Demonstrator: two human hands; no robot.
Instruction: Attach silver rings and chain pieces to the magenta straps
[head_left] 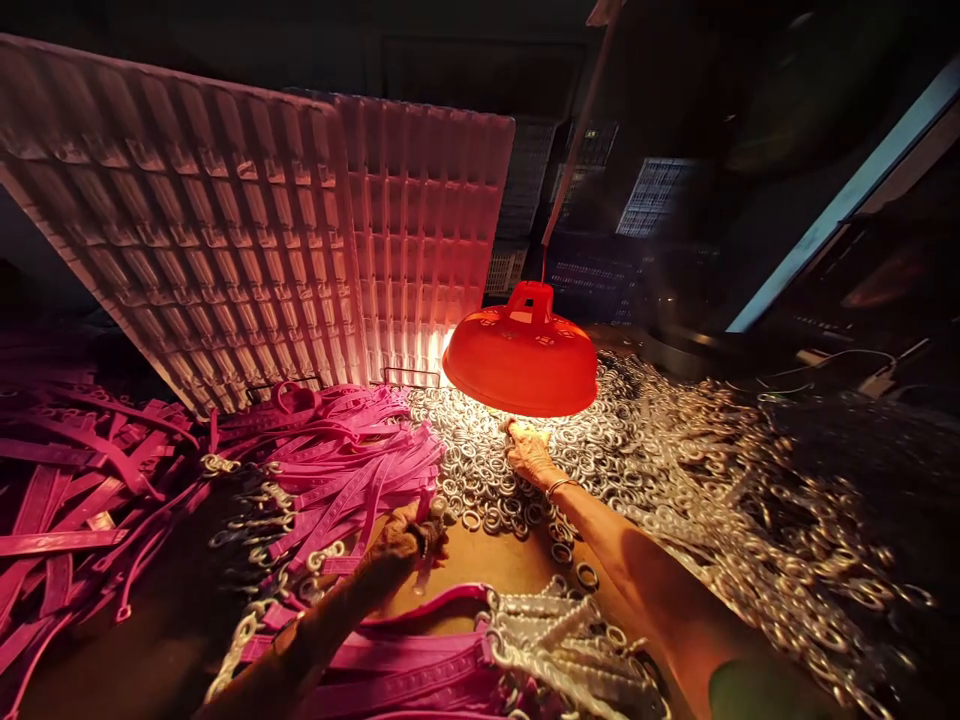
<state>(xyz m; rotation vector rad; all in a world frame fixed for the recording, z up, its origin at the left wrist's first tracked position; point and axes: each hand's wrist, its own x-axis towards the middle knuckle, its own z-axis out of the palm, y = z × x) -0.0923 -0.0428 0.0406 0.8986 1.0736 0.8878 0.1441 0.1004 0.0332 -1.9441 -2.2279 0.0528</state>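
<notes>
My left hand (pixel 411 535) is closed low over the bench, beside the front of the pink pile. A pink strap (pixel 428 498) runs out of its fingers. At the fingertips is something small that I cannot make out. My right hand (pixel 531 456) reaches out to a large heap of metal rings (pixel 487 492), just below the red lamp. Its fingers are curled together at the rings, and what they hold is hidden. Between my forearms lies a bundle of pink straps (pixel 420 668) with pale metal chains (pixel 559 640) at their ends.
A red dome lamp (pixel 521 365) hangs low over the rings from a cord. Two ribbed plastic trays (pixel 187 220) stand tilted behind a pile of pink straps (pixel 360 430). More pink straps (pixel 67 500) are heaped at the left. Loose rings (pixel 587 576) lie near my right forearm.
</notes>
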